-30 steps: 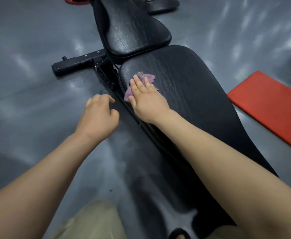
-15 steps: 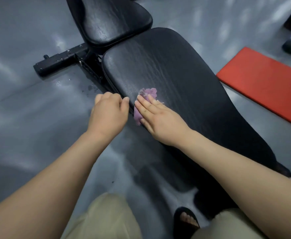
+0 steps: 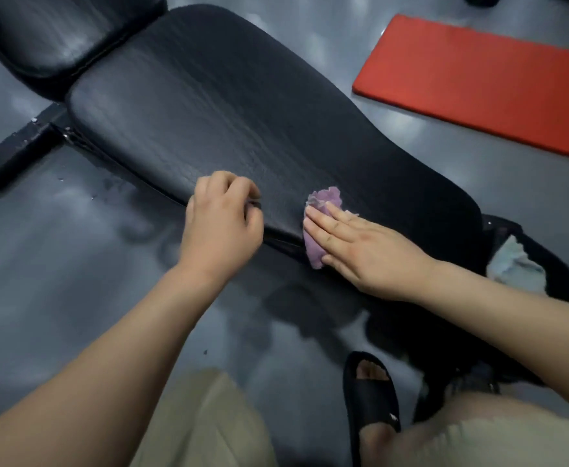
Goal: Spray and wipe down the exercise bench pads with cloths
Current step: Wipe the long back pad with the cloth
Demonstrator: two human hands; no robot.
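A grey glossy floor (image 3: 57, 281) takes up most of the room here, with light patches shining on it. Across it, from about 11 o'clock down to 4 o'clock, runs the bench's long padded surface (image 3: 242, 112), black and creased like leather. A shorter seat pad (image 3: 57, 32) butts against its far end at 11 o'clock. A flat red mat (image 3: 478, 79) lies on the floor at 2 o'clock, well apart from the bench. A black frame bar (image 3: 13, 153) sticks out from under the bench towards 9 o'clock.

The person leans in from 6 o'clock with both bare forearms stretched out. The right hand (image 3: 370, 251) lies flat, fingers straight and together, and presses a purple cloth (image 3: 323, 200) onto the near edge of the long padded surface; the cloth bunches out past the fingertips. The left hand (image 3: 222, 224) sits just beside it at the same edge, on the 9 o'clock side, its fingers curled in with nothing visible in its grasp.

A pale crumpled cloth (image 3: 515, 264) rests at the bench's 3 o'clock end. A black sandal (image 3: 372, 406) stands on the floor at 5 o'clock.
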